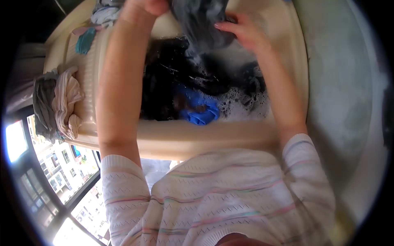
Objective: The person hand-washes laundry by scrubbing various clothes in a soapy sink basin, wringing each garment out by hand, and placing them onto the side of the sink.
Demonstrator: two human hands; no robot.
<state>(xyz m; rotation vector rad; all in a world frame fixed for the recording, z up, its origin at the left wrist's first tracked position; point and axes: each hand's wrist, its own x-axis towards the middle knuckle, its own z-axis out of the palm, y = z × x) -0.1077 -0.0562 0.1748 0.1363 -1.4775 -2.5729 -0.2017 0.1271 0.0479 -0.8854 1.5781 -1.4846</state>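
A wet dark grey cloth [199,24] hangs over the soapy water at the top of the view. My right hand [242,30] grips its right side, with the thumb lying across the fabric. At the cloth's upper left is my left hand [154,5], partly cut off by the frame's top edge, its fingers mostly hidden. Below, black fabric [164,78] floats in the basin [197,135]. A bunched blue cloth [202,112] lies near the basin's front wall, beside white suds [242,102].
On the ribbed ledge at left lie a teal cloth [85,41], a grey garment [44,102] and a pale pink garment [66,100]. More cloths [106,14] sit at upper left. A wall [340,74] stands right; a window [65,168] is lower left.
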